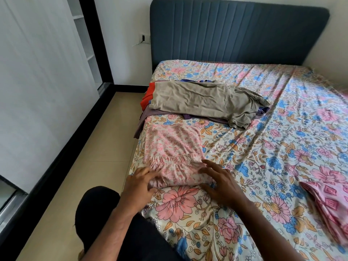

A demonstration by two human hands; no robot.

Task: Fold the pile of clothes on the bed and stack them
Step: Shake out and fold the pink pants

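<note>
1. Head view: our left hand (140,180) lies at the near left corner of the folded pink floral garment (174,153), fingers loosely spread and touching the cloth.
2. Our right hand (219,182) hovers over its near right corner, fingers splayed wide, gripping nothing.
3. That garment sits near the edge of the bed (244,166).
4. Beyond it lies the unfolded pile (205,101), an olive shirt on top.
5. A pink patterned cloth (331,208) lies far right.
</note>
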